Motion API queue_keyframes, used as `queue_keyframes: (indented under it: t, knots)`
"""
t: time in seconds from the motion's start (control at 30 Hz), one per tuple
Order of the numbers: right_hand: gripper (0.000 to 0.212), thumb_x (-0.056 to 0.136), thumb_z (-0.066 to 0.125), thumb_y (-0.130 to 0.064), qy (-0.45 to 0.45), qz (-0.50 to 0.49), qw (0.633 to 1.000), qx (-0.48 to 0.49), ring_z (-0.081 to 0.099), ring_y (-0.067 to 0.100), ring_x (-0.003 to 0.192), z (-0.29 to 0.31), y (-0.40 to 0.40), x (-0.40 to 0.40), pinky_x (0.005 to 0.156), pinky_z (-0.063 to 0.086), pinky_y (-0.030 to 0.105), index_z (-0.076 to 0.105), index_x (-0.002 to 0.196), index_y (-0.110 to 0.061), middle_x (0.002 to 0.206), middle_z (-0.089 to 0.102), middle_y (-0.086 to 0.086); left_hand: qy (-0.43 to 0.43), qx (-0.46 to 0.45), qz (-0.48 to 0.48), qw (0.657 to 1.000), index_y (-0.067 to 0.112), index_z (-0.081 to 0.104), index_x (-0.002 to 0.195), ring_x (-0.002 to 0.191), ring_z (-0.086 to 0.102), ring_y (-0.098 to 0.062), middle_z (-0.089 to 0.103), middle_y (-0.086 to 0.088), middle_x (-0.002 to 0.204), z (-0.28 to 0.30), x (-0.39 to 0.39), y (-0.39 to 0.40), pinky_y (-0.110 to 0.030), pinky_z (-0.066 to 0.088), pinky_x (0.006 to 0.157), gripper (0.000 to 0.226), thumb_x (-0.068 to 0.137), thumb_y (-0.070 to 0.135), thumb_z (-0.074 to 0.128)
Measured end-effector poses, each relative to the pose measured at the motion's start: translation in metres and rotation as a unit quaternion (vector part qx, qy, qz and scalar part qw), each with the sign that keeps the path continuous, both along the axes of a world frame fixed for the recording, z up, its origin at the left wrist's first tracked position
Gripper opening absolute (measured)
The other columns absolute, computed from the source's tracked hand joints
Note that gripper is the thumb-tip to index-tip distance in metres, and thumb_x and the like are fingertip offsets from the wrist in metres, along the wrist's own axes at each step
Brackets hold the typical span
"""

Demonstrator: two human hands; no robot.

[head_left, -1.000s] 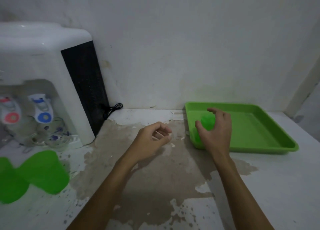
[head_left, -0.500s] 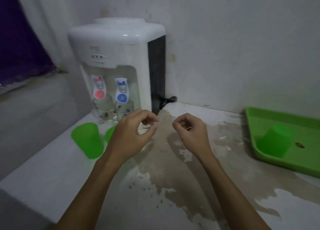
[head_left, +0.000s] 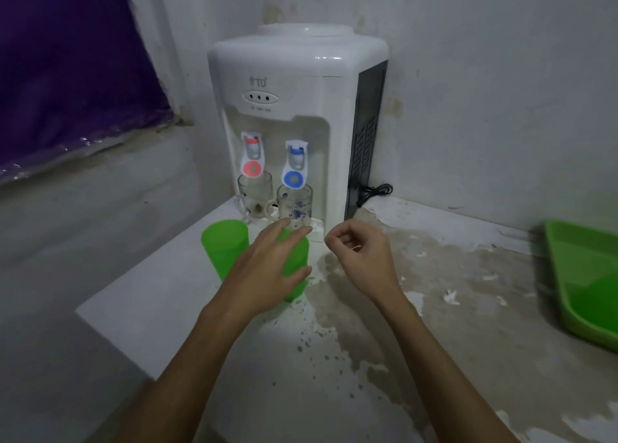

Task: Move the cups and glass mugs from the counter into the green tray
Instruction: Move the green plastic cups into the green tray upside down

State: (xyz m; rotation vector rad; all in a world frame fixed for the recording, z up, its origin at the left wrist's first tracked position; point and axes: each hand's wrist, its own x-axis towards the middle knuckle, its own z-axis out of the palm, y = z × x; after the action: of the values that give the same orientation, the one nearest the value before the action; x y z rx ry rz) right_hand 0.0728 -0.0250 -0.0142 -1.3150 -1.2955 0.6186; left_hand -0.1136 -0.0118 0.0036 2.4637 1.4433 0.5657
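Two green plastic cups stand upside down on the counter before the water dispenser: one [head_left: 224, 247] at the left, the other [head_left: 297, 258] partly behind my left hand [head_left: 267, 268]. That hand is spread open around the right cup, fingers apart, thumb by its side; a firm grip is not visible. My right hand [head_left: 359, 258] hovers just right of it, fingers loosely curled, holding nothing. Two glass mugs sit under the taps: one [head_left: 254, 195] below the red tap, one with blue flowers [head_left: 296, 205] below the blue tap. The green tray [head_left: 561, 275] lies at the far right edge.
The white water dispenser [head_left: 297, 108] stands in the corner against the wall, its black cord [head_left: 374, 192] on the counter behind. The counter [head_left: 384, 359] is stained and flaking; its left edge drops off near the cups. A purple sheet [head_left: 67, 58] hangs at the upper left.
My view swung left from the tray to the dispenser. My right hand left a green cup in the tray. My left hand opened and reached onto the right green cup.
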Motion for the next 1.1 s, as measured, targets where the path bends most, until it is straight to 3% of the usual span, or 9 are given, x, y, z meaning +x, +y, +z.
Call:
queue_keyframes:
  t: [0.13, 0.27, 0.4, 0.53, 0.67, 0.77, 0.87, 1.0, 1.1]
  knots:
    - [0.008, 0.086, 0.073, -0.008, 0.005, -0.010, 1.000, -0.011, 0.056, 0.006, 0.063, -0.001, -0.004, 0.010, 0.059, 0.048, 0.017, 0.073, 0.079, -0.012, 0.069, 0.065, -0.003, -0.019, 0.026, -0.002, 0.999, 0.038, 0.047, 0.148, 0.146, 0.036, -0.016, 0.037, 0.007, 0.159, -0.002, 0.003, 0.002, -0.039, 0.044, 0.109, 0.060, 0.092, 0.044, 0.068]
    - [0.016, 0.085, 0.073, -0.004, 0.020, -0.011, 1.000, -0.015, 0.053, 0.007, 0.061, -0.001, -0.010, 0.024, 0.056, 0.045, 0.016, 0.071, 0.075, -0.016, 0.066, 0.062, -0.004, -0.061, 0.053, -0.020, 0.997, 0.038, 0.060, 0.132, 0.126, 0.054, -0.010, 0.054, 0.016, 0.136, 0.004, 0.013, 0.004, -0.032, 0.050, 0.091, 0.049, 0.086, 0.050, 0.073]
    - [0.017, 0.085, 0.073, -0.003, 0.023, -0.018, 1.000, -0.012, 0.056, 0.011, 0.064, 0.001, -0.025, 0.050, 0.060, 0.047, 0.019, 0.071, 0.074, -0.016, 0.069, 0.065, 0.000, -0.140, 0.036, -0.053, 0.988, 0.041, 0.065, 0.116, 0.110, 0.061, -0.009, 0.063, 0.020, 0.120, 0.015, 0.040, 0.003, -0.040, 0.055, 0.090, 0.047, 0.075, 0.060, 0.077]
    - [0.011, 0.090, 0.072, -0.018, 0.017, -0.052, 0.999, -0.005, 0.063, 0.009, 0.073, 0.002, -0.051, 0.089, 0.070, 0.051, 0.022, 0.073, 0.080, -0.013, 0.077, 0.071, -0.006, -0.233, 0.004, -0.114, 0.966, 0.040, 0.068, 0.108, 0.103, 0.063, -0.006, 0.066, 0.020, 0.110, 0.027, 0.087, -0.001, -0.041, 0.057, 0.088, 0.050, 0.068, 0.070, 0.071]
    - [0.027, 0.098, 0.061, -0.037, 0.108, -0.087, 0.989, -0.050, 0.072, 0.030, 0.098, 0.007, -0.086, 0.124, 0.084, 0.058, 0.043, 0.071, 0.100, -0.011, 0.103, 0.075, 0.014, -0.274, -0.007, -0.163, 0.948, 0.039, 0.071, 0.101, 0.100, 0.065, -0.003, 0.069, 0.018, 0.104, 0.041, 0.141, -0.014, -0.035, 0.055, 0.088, 0.047, 0.065, 0.069, 0.072]
    - [0.038, 0.101, 0.053, -0.046, 0.220, -0.072, 0.969, -0.082, 0.075, 0.027, 0.102, 0.009, -0.113, 0.144, 0.080, 0.060, 0.041, 0.066, 0.119, -0.015, 0.118, 0.073, 0.015, -0.299, -0.016, -0.209, 0.931, 0.031, 0.073, 0.101, 0.098, 0.066, -0.006, 0.072, 0.013, 0.102, 0.050, 0.184, -0.031, -0.031, 0.054, 0.089, 0.048, 0.066, 0.065, 0.074]
    - [0.044, 0.099, 0.053, -0.047, 0.309, -0.059, 0.946, -0.076, 0.072, 0.034, 0.108, 0.010, -0.141, 0.162, 0.080, 0.060, 0.046, 0.063, 0.131, -0.018, 0.128, 0.070, 0.018, -0.329, -0.025, -0.239, 0.913, 0.030, 0.073, 0.099, 0.097, 0.066, -0.009, 0.071, 0.009, 0.101, 0.052, 0.224, -0.049, -0.032, 0.054, 0.089, 0.040, 0.070, 0.056, 0.078]
    - [0.036, 0.095, 0.059, -0.034, 0.419, -0.072, 0.904, -0.054, 0.072, 0.035, 0.096, 0.012, -0.179, 0.192, 0.075, 0.061, 0.041, 0.065, 0.126, -0.017, 0.122, 0.072, 0.017, -0.370, -0.044, -0.265, 0.889, 0.028, 0.071, 0.099, 0.101, 0.065, -0.012, 0.071, 0.008, 0.104, 0.047, 0.276, -0.076, -0.036, 0.054, 0.093, 0.031, 0.074, 0.044, 0.081]
    - [0.052, 0.087, 0.067, -0.034, 0.452, -0.114, 0.884, -0.021, 0.069, 0.026, 0.096, 0.011, -0.202, 0.216, 0.072, 0.058, 0.033, 0.063, 0.134, -0.011, 0.122, 0.072, 0.014, -0.387, -0.078, -0.283, 0.874, 0.030, 0.068, 0.102, 0.107, 0.067, -0.013, 0.071, 0.007, 0.111, 0.043, 0.304, -0.091, -0.039, 0.055, 0.096, 0.033, 0.075, 0.043, 0.082]
